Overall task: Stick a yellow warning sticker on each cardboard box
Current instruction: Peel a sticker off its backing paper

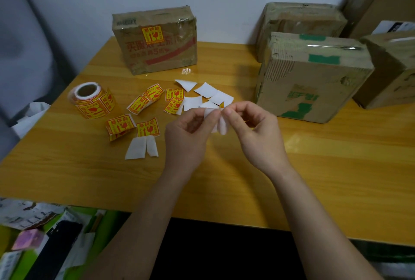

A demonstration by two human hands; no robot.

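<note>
While both hands, left (190, 127) and right (249, 122), pinch a sticker (221, 122) mid-peel at counter (224, 178) centre, one box (155, 39) at 11 o'clock is labelled; boxes (312, 77) at 2 o'clock appear bare.

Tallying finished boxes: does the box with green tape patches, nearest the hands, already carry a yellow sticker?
No: the green-taped box shows only green tape and print; the yellow sticker is on the left box.

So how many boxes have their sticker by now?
One that I can see: the box at the back wears a yellow sticker. Both hands are peeling another sticker. The green-taped box and those behind it show none.
</note>
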